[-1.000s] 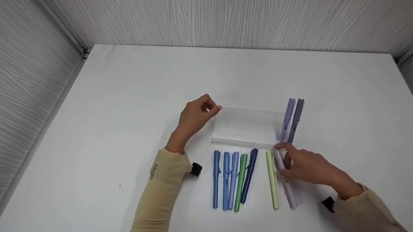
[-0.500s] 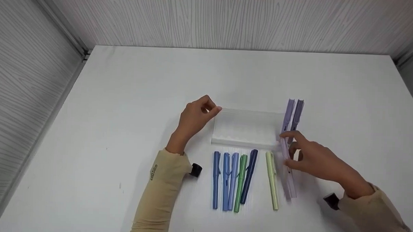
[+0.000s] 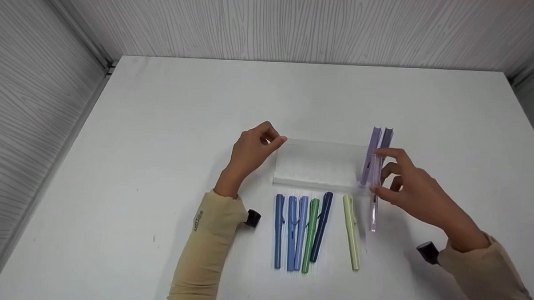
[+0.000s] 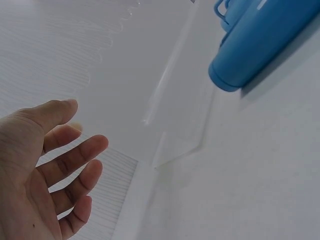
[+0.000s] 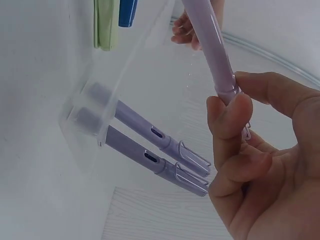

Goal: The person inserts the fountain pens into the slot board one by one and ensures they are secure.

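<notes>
My right hand (image 3: 419, 191) pinches a pale lilac pen (image 5: 212, 47) between thumb and fingers, near its clip, lifted off the table. Behind it two purple pens, a lavender one (image 5: 145, 127) and a darker one (image 5: 135, 150), stand in slots at the right end of a clear plastic pen stand (image 3: 317, 163). My left hand (image 3: 254, 150) pinches the stand's upper left corner between thumb and index finger. In the left wrist view that hand's other fingers (image 4: 75, 192) are loosely bent beside the transparent sheet.
In front of the stand lie several pens in a row: blue ones (image 3: 278, 232), a green one (image 3: 310, 236) and a dark blue one (image 3: 321, 227). A yellow-green pen (image 3: 351, 233) lies apart to their right. A wood-grain panel (image 3: 271, 26) borders the white table (image 3: 184, 98) behind.
My right hand has raised the lilac pen from beside the yellow-green pen and moved it up toward the two standing purple pens, turning it more upright. My left hand stays at the stand's corner.
</notes>
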Motion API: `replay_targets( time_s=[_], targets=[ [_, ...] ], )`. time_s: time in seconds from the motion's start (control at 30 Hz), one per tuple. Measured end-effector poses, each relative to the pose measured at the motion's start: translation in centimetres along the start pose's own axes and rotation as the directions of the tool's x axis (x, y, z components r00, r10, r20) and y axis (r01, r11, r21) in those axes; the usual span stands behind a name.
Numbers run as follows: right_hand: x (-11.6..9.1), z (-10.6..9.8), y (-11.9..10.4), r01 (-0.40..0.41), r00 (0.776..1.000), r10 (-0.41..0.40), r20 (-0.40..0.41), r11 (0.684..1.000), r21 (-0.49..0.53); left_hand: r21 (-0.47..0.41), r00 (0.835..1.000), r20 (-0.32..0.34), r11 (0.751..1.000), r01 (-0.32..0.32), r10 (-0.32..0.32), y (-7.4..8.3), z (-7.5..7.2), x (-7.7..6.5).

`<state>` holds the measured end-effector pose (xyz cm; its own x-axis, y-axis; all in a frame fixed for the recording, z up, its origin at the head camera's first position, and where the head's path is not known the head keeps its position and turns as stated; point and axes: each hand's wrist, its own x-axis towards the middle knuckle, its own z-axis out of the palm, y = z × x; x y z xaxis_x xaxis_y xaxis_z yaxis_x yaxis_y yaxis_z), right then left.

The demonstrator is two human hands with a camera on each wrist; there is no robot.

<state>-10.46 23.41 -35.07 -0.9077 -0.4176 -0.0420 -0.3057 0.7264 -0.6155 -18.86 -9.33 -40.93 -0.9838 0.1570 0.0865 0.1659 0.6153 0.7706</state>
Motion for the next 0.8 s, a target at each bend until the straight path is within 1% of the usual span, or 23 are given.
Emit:
replay_targets(
  time_s=[0.17, 0.33, 0.47, 0.57, 0.73, 0.8],
  targets=[
    [0.36, -0.03, -0.24, 0.018, 0.998, -0.019, -0.062, 1.0, -0.017, -0.001, 1.0, 0.0, 1.0, -0.001, 0.001, -0.07, 0.04, 0.01],
    [0.59, 0.17, -0.39, 0.034, 0.99, -0.034, -0.137, 0.999, -0.004, 0.006, 1.0, 0.003, 1.0, 0.0, 0.0, -0.08, 0.01, -0.03],
    [0.63, 0.36, -0.22, 0.07, 0.971, -0.079, -0.227, 0.996, -0.047, 0.01, 1.0, 0.005, 1.0, 0.0, 0.0, -0.07, 0.03, 0.0],
    [0.67, 0.39, -0.06, 0.081, 0.954, -0.099, -0.284, 0.994, -0.075, 0.011, 1.0, 0.008, 1.0, 0.003, -0.004, -0.07, 0.09, 0.06],
    [0.84, 0.43, 0.12, 0.069, 0.938, -0.092, -0.335, 0.994, -0.081, 0.01, 1.0, 0.009, 1.0, 0.005, -0.005, -0.05, 0.19, 0.15],
    [1.0, 0.52, 0.17, 0.064, 0.932, -0.095, -0.351, 0.993, -0.1, 0.009, 1.0, 0.007, 1.0, 0.012, -0.012, -0.05, 0.2, 0.14]
  ],
)
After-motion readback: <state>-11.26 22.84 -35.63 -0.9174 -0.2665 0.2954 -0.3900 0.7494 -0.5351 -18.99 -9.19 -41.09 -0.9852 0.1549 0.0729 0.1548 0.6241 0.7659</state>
